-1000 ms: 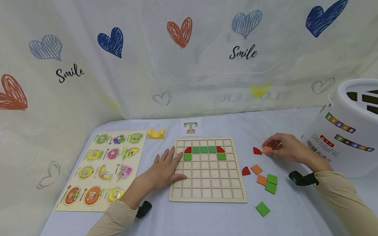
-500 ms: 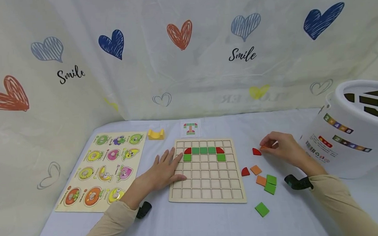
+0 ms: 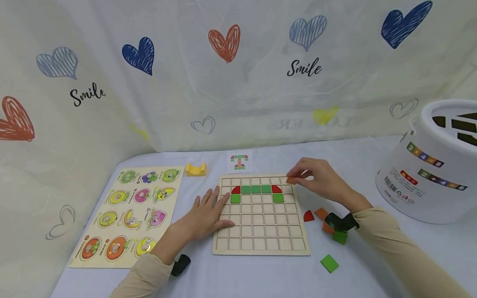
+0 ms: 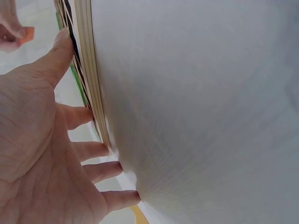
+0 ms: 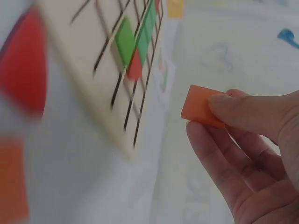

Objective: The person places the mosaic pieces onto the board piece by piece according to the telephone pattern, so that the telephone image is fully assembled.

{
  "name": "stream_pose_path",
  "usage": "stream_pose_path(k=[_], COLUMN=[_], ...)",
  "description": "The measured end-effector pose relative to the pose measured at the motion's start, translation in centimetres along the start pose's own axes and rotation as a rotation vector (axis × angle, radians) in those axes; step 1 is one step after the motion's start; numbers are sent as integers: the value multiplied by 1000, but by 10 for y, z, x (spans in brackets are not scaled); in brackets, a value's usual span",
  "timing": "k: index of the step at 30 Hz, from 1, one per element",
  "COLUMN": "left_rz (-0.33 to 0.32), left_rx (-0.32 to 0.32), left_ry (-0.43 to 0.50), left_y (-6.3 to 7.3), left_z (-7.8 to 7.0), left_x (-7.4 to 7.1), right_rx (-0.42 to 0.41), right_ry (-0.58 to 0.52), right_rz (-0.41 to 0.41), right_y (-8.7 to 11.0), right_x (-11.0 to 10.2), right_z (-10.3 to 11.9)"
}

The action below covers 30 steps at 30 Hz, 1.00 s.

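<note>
My right hand (image 3: 320, 177) pinches a square orange tile (image 5: 198, 105) between thumb and fingers, at the upper right corner of the wooden grid board (image 3: 261, 230). On the board, a row of green tiles (image 3: 255, 189) runs between two red quarter-round tiles (image 3: 276, 189), with one green tile (image 3: 278, 198) below each red one. My left hand (image 3: 209, 216) lies with fingers spread at the board's left edge, thumb and fingertips touching it. In the left wrist view those fingers (image 4: 58, 51) are straight along the board's side.
Right of the board lie loose tiles: a red quarter-round (image 3: 308, 216), orange ones (image 3: 321, 213) partly behind the wrist camera, and green ones (image 3: 329, 263). A pattern card (image 3: 240, 162), yellow block (image 3: 196, 169), fruit puzzle (image 3: 123, 201) and white bucket (image 3: 425, 190) surround the board.
My right hand has picked up the orange tile from the table at the right and carried it left to the board's upper right corner. My left hand stays in place.
</note>
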<state>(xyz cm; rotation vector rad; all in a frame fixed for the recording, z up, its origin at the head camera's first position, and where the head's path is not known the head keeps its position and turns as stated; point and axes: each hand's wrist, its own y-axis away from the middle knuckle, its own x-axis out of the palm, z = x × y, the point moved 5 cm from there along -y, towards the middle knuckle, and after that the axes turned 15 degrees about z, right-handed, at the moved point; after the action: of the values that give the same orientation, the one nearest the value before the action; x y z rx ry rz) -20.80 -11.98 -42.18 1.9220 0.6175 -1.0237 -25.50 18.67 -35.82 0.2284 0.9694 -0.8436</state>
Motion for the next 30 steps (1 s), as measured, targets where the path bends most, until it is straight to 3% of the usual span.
stream_pose_path(k=[7, 13, 20, 30], left_rz=[-1, 4, 7, 2], left_rx=[-5, -17, -23, -8], left_ry=[-6, -4, -2, 0], left_y=[0, 0, -1, -1], left_z=[1, 2, 1, 1], left_x=[1, 1, 2, 1], right_rx=[-91, -112, -75, -60], right_ry=[-121, -167, -137, -92], right_rz=[128, 192, 236, 250], right_y=[-32, -51, -56, -53], right_x=[34, 56, 71, 74], right_z=[25, 27, 21, 22])
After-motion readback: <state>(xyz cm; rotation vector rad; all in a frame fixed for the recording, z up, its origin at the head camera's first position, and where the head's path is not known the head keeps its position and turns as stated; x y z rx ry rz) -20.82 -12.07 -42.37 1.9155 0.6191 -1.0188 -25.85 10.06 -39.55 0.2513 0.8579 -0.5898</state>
